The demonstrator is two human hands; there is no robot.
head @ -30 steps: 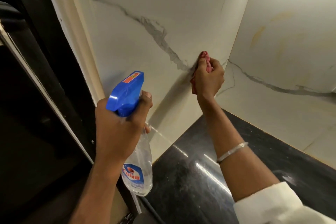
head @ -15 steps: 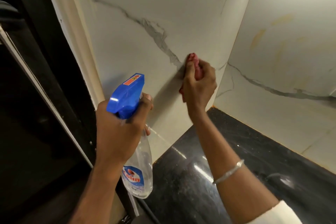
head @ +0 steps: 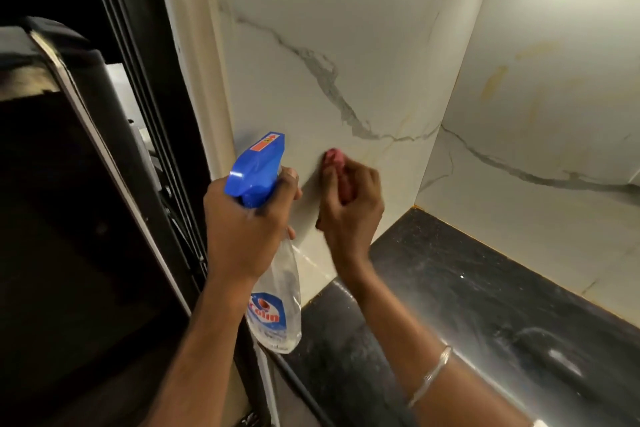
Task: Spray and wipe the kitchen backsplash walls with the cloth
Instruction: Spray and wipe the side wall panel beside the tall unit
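Nearly upright bottle, nozzle facing backsplash, cloth pressed

Warm light falls from above the backsplash, glaring along its top edge and streaking the glossy worktop below it. Left of it lies darkness. The right hand is motion-blurred.

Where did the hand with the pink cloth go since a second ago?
The right hand slid the pink cloth down and left along the marble wall, away from the corner, toward the spray bottle. The left hand still grips that bottle the same way.
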